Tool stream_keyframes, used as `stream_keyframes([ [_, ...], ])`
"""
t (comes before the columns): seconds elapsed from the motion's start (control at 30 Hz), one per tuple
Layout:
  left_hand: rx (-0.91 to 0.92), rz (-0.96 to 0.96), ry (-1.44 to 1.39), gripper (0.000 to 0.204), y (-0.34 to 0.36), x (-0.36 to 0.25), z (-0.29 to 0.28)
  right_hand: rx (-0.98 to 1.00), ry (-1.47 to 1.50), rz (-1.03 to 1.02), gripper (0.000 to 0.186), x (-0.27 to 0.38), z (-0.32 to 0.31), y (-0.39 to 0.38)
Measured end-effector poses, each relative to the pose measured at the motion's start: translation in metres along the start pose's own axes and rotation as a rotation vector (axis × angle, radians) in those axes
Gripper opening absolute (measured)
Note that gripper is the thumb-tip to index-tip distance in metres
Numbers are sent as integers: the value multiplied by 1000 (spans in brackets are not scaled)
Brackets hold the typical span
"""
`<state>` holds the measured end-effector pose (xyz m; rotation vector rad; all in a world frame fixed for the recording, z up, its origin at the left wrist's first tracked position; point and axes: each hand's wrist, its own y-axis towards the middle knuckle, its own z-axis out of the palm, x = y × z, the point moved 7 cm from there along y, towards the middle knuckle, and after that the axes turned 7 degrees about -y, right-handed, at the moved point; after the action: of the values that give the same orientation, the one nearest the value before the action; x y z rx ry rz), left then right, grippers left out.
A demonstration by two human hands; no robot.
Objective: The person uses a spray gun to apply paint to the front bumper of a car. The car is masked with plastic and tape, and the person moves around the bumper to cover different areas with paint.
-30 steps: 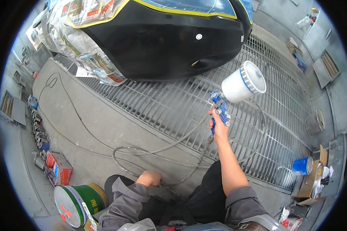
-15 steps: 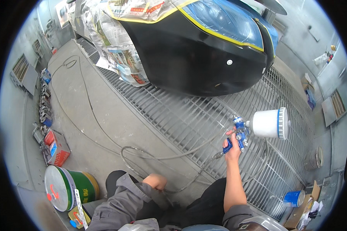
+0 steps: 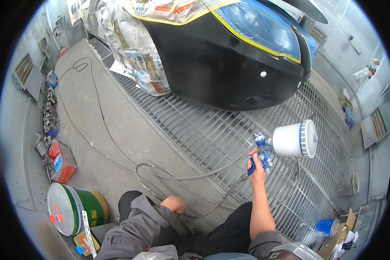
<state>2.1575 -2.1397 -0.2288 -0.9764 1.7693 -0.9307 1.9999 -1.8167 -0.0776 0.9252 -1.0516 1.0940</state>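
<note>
holding spray gun (image 3: 262,152), white cup (image 3: 288,141) turned sideways since earlier

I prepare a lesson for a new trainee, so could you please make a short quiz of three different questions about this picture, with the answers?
1. Which hand holds the blue spray gun?
2. True or false: the green drum is on the person's right side.
3. What colour is the tape along the lower edge of the blue film? A) red B) yellow C) white

Key:
1. The right hand.
2. False; it is on the left side.
3. B.
</note>
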Motion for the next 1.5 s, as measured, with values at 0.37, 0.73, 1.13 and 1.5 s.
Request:
stream_keyframes([
  [0.37,2,-4,18,29,7,2,4,83,-174,24,29,-11,14,-4],
  [0.73,-3,18,-27,34,-3,-4,-2,37,-214,-2,14,-3,25,-7],
  [1.13,13,61,-39,34,1,-6,0,25,-211,19,14,-5,21,-6],
  [1.5,21,91,-46,32,13,0,5,-12,-238,30,16,-1,18,-6],
])
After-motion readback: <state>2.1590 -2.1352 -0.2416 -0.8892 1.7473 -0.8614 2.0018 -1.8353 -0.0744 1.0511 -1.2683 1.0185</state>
